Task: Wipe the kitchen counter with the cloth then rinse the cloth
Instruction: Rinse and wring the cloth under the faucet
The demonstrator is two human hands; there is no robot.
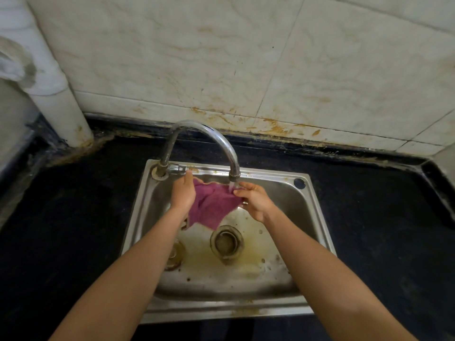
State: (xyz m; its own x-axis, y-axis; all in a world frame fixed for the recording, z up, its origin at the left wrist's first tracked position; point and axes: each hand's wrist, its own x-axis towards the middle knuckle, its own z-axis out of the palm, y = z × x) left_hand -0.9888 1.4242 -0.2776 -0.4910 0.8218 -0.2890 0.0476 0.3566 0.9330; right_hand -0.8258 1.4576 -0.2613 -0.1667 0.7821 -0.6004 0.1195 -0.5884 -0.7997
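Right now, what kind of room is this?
Likely a home kitchen: a steel sink with gooseneck faucet, set in a black counter under a stained tiled wall.

Steel sink [221,312], curved tap [214,136], stained wall tiles [320,70], white pipe [61,107].
Tap spout is seen just above the grip, water running. Drain strainer [226,239] is set below the grip; an unclear round item [176,254] is seen below-left. Tiles are behind the grip, pipe far up-left.

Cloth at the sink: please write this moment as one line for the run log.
phase: rinse | cloth: held over sink by left hand, right hand | tap: running
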